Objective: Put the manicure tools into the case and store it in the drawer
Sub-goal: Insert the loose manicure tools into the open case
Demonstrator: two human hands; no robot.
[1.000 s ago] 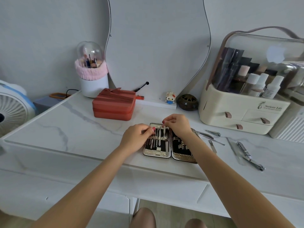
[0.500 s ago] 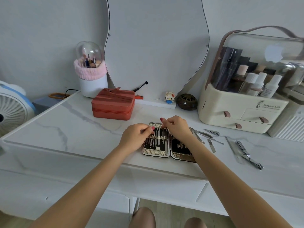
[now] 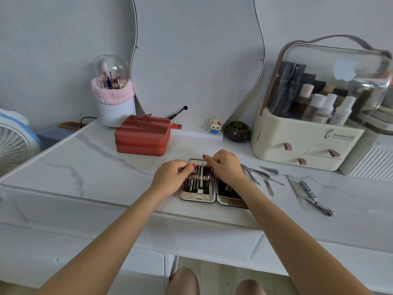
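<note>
Since a second ago, the right hand (image 3: 226, 167) has edged left over the open case (image 3: 198, 198) at the desk (image 3: 85, 167) front. Left hand (image 3: 171, 177), grip curled, fingertips on the tool row; whether either pinches a tool cannot be told. Loose clippers (image 3: 315, 198) lie right.

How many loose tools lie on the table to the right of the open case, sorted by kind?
Nail clippers: 2
Nippers: 1
Slim metal sticks: 2
Clear flat strip: 1
Total: 6
</note>
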